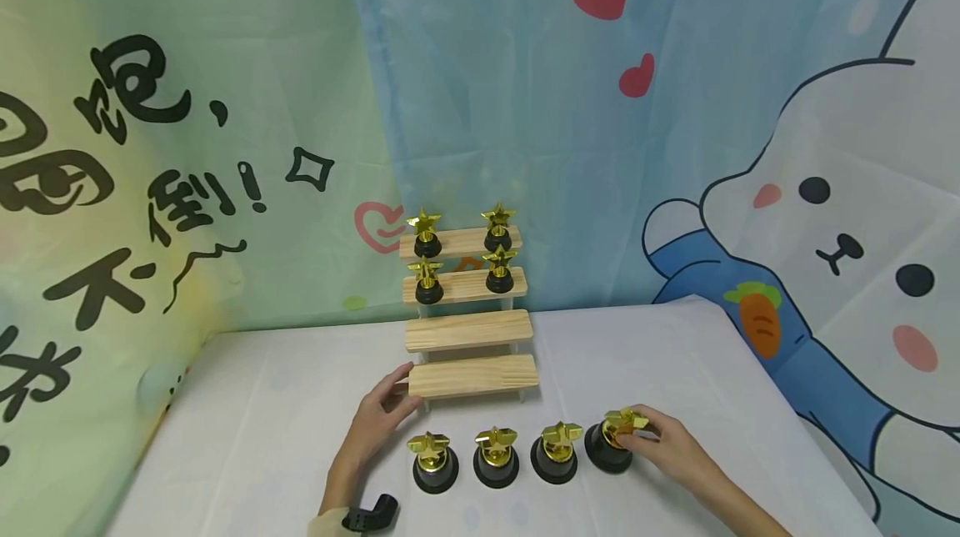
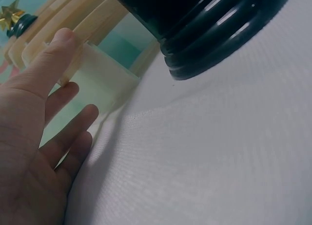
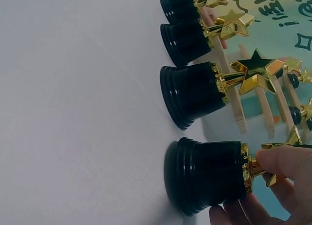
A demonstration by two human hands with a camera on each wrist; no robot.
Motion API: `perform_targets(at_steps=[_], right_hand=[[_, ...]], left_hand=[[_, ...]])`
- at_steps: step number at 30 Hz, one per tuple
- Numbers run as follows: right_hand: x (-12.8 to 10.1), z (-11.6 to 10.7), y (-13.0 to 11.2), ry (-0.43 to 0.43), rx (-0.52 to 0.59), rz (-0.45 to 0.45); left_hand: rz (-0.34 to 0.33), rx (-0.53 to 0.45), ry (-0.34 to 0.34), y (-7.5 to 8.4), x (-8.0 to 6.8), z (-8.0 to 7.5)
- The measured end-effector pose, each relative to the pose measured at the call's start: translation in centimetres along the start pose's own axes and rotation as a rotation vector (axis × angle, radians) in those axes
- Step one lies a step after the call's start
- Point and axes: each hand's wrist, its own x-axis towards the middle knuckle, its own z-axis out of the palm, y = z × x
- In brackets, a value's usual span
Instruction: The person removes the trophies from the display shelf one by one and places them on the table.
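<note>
Right hand (image 1: pixel 675 447) pinching rightmost trophy (image 1: pixel 611 439) by its star, left hand (image 1: pixel 378 424) with straight fingers touching the rack (image 1: pixel 472 376) (lowest step), three trophies (image 1: pixel 496 455) in front of rack.

White table (image 1: pixel 247 404) w/ shelf (image 1: pixel 471 328), trophies (image 1: pixel 496 455)

It looks like a staged recording corner rather than a lived-in room: cartoon backdrop curtains (image 1: pixel 675 103) with a rabbit and hearts hang beyond the hands, behind a desk (image 1: pixel 247 420) under white cloth.
</note>
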Motion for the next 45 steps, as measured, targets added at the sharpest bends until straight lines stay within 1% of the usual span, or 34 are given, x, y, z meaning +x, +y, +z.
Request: perform_targets(at_steps=[5, 7, 13, 19, 23, 28, 31, 35, 41, 45], right_hand=[[0.0, 0.2, 0.3, 0.009, -0.014, 0.009], [-0.1, 0.2, 0.3, 0.008, -0.018, -0.011], [-0.1, 0.4, 0.5, -0.006, 0.020, -0.078], [0.1, 0.7, 1.0, -0.011, 0.024, -0.089], [0.0, 0.9, 1.1, -0.012, 0.041, -0.089], [-0.1, 0.8, 1.0, -0.017, 0.060, -0.034], [-0.3, 0.4, 0.8, -0.024, 0.067, -0.019], [-0.7, -0.5, 0.1, -0.038, 0.047, -0.068], [-1.4, -1.9, -1.7, -0.053, 0.014, -0.147], [-1.7, -3.1, -3.1, -0.004, -0.036, -0.234]], left_hand=[[-0.006, -0.001, -0.004, 0.0, 0.0, 0.0], [-0.004, -0.002, -0.003, 0.1, 0.0, -0.1], [0.003, 0.006, 0.004, 0.4, 0.1, -0.2], [0.010, 0.011, 0.001, 0.4, 0.0, -0.2], [0.007, 0.006, -0.003, 0.3, 0.1, -0.2], [0.002, 0.004, -0.003, 0.1, 0.0, 0.0], [-0.001, 0.003, -0.003, 0.0, 0.0, 0.0], [-0.004, 0.009, 0.003, 0.1, -0.1, -0.1], [-0.003, 0.000, 0.006, 0.3, -0.2, -0.2], [0.000, -0.003, 0.004, 0.3, -0.2, -0.1]])
